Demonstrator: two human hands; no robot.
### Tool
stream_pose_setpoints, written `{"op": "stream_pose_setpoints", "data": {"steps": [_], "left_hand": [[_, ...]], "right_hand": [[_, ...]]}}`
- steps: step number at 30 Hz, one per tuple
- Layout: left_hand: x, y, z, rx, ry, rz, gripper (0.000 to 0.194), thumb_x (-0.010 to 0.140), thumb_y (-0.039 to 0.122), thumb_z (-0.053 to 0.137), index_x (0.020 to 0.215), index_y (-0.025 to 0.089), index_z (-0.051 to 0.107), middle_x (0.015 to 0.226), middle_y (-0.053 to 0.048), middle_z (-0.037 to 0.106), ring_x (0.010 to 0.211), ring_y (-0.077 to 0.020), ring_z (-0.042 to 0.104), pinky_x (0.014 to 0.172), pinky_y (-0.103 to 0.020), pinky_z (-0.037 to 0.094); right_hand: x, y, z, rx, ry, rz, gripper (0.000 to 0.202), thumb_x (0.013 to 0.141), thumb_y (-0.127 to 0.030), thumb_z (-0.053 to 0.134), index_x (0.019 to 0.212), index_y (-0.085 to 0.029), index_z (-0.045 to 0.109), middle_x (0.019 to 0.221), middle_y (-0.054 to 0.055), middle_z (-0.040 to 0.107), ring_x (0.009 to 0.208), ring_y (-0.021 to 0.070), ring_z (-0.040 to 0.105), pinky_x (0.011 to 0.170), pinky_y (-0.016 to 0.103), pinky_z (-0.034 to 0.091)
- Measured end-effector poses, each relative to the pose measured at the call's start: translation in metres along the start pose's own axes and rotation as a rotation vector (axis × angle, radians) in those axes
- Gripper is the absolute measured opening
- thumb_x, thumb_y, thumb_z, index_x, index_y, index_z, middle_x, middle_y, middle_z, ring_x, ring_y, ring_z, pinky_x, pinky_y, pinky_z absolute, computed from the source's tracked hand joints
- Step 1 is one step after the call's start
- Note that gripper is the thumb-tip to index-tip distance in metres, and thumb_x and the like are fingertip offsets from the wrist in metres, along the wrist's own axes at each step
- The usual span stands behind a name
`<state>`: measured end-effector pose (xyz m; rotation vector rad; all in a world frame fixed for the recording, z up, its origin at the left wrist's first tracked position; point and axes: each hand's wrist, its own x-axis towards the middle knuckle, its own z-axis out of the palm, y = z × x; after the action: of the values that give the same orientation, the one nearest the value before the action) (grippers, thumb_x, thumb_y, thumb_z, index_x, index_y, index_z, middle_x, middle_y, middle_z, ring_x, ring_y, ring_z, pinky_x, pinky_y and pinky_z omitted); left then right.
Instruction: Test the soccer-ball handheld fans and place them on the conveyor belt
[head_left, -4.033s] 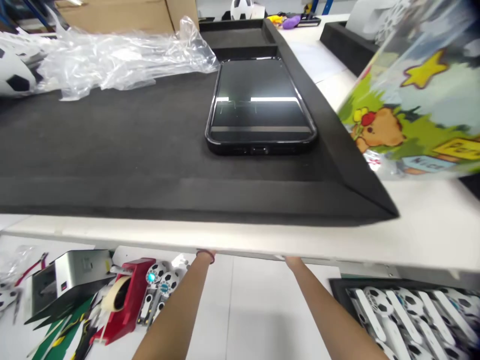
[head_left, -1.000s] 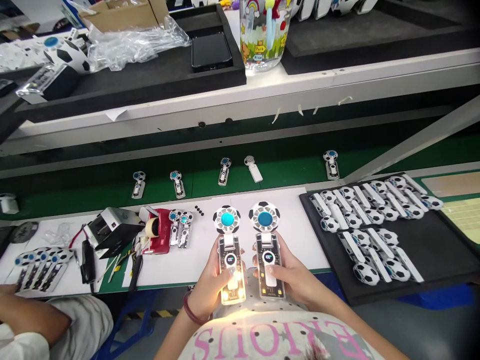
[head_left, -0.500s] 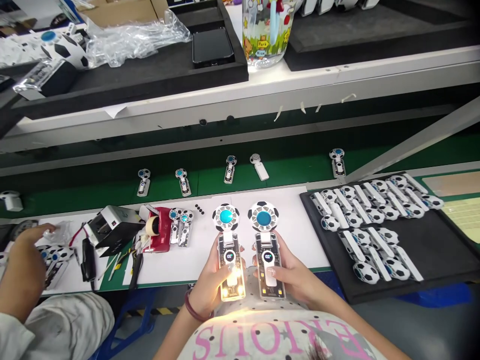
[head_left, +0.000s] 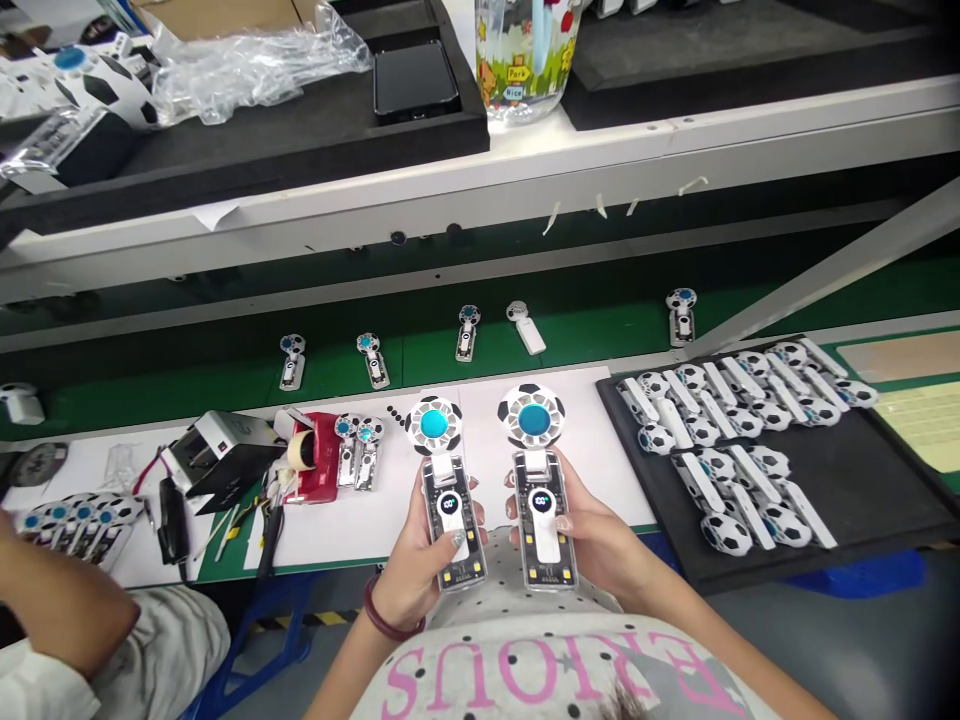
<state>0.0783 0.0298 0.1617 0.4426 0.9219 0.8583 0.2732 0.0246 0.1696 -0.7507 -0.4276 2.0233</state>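
Note:
My left hand (head_left: 424, 560) is closed round a clear-cased handheld fan (head_left: 454, 525) with a football-patterned round head, its thumb on the white strip below a lit display reading 100. A matching fan (head_left: 546, 530) is in my right hand (head_left: 592, 525), thumb at its white strip, its display also showing 100. Both fans are held upright side by side, apart, over the front edge of the white paper (head_left: 487, 450). The lamps on both lower bodies look unlit.
At the right a black tray (head_left: 862, 480) holds several fans. Left are a red tape dispenser (head_left: 322, 460), a black box (head_left: 217, 455), tools and more fans. Several fans lie on the green belt (head_left: 420, 350). A co-worker's arm (head_left: 67, 600) is far left; a shelf (head_left: 600, 165) spans above.
The bright lamps on the left-hand fan have gone dark. Both fans have moved slightly apart, the left one tilting more. The co-worker's hand has moved left, out of view.

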Motion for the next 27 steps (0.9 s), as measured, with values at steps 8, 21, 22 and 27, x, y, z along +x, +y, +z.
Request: {"op": "stream_pose_setpoints", "data": {"steps": [8, 21, 22, 27], "left_hand": [[0.0, -0.001, -0.002, 0.035, -0.024, 0.014, 0.079, 0.065, 0.032, 0.074, 0.129, 0.029, 0.028, 0.092, -0.005, 0.057, 0.067, -0.0148, 0.057, 0.06, -0.028, 0.046], [0.003, -0.004, -0.006, 0.044, -0.042, 0.036, 0.075, 0.067, 0.031, 0.073, 0.129, 0.027, 0.031, 0.111, -0.011, 0.053, 0.076, -0.0175, 0.057, 0.052, -0.023, 0.041], [0.003, -0.005, -0.006, 0.045, -0.039, 0.036, 0.075, 0.067, 0.032, 0.073, 0.129, 0.027, 0.031, 0.114, -0.012, 0.051, 0.078, -0.0181, 0.057, 0.052, -0.023, 0.041], [0.003, -0.006, -0.006, 0.044, -0.031, 0.035, 0.079, 0.066, 0.032, 0.074, 0.13, 0.028, 0.029, 0.116, -0.012, 0.051, 0.078, -0.0184, 0.057, 0.052, -0.023, 0.041]], "right_hand": [[0.008, -0.019, 0.013, -0.017, -0.109, -0.08, 0.077, 0.067, -0.018, 0.061, 0.133, -0.03, 0.023, 0.103, 0.003, 0.056, 0.088, 0.0201, 0.056, 0.072, 0.035, 0.046], [0.007, -0.031, 0.01, -0.156, -0.185, -0.109, 0.079, 0.074, -0.022, 0.065, 0.135, -0.032, 0.016, 0.098, 0.002, 0.055, 0.079, 0.0156, 0.057, 0.068, 0.029, 0.045], [0.006, -0.03, 0.011, -0.163, -0.174, -0.113, 0.079, 0.074, -0.024, 0.066, 0.135, -0.032, 0.017, 0.097, 0.002, 0.055, 0.08, 0.0157, 0.057, 0.068, 0.029, 0.046], [0.007, -0.029, 0.013, -0.134, -0.113, -0.126, 0.079, 0.071, -0.026, 0.07, 0.132, -0.03, 0.019, 0.094, 0.002, 0.055, 0.078, 0.0153, 0.057, 0.067, 0.029, 0.046]]}}
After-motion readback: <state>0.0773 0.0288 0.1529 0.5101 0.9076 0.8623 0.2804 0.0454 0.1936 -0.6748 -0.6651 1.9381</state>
